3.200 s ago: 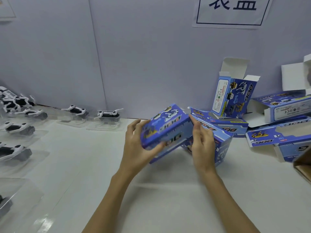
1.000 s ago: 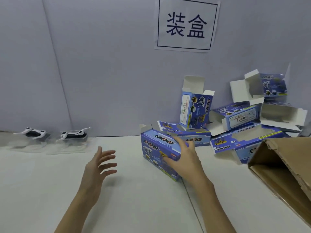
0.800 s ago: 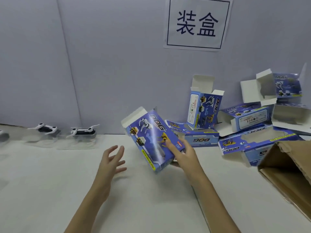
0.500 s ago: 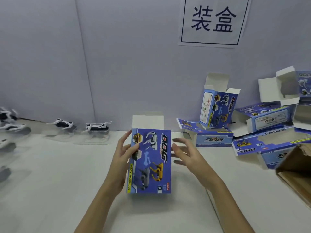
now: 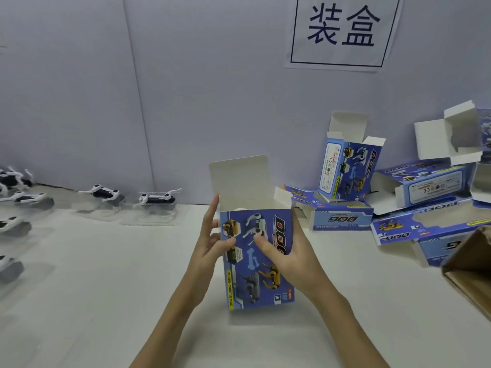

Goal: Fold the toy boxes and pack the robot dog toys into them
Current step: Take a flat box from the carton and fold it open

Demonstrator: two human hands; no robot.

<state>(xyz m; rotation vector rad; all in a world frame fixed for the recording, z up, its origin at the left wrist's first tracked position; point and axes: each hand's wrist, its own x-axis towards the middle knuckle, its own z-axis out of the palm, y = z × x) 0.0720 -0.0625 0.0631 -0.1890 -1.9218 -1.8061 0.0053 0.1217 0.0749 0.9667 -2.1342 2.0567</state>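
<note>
Blue cardboard toy box (image 5: 256,261), pinched upright by left hand (image 5: 210,245) and right hand (image 5: 288,257); squeezing could crumple its open top flap (image 5: 239,179).

The right edge is cutting off the carton (image 5: 470,266) and the top box (image 5: 451,136). The left edge is clipping the blurred dogs (image 5: 10,224). The held box (image 5: 255,261) is hiding both hands' fingers.

The box (image 5: 259,261) between the fingers (image 5: 212,221) is blue, printed with white, grey and yellow dogs, a red and black "DOG" and a yellow strip; its flap (image 5: 240,181) is plain white. The toy dogs (image 5: 156,199) left of the fingers are black and white. The desk (image 5: 106,288) is white.
</note>
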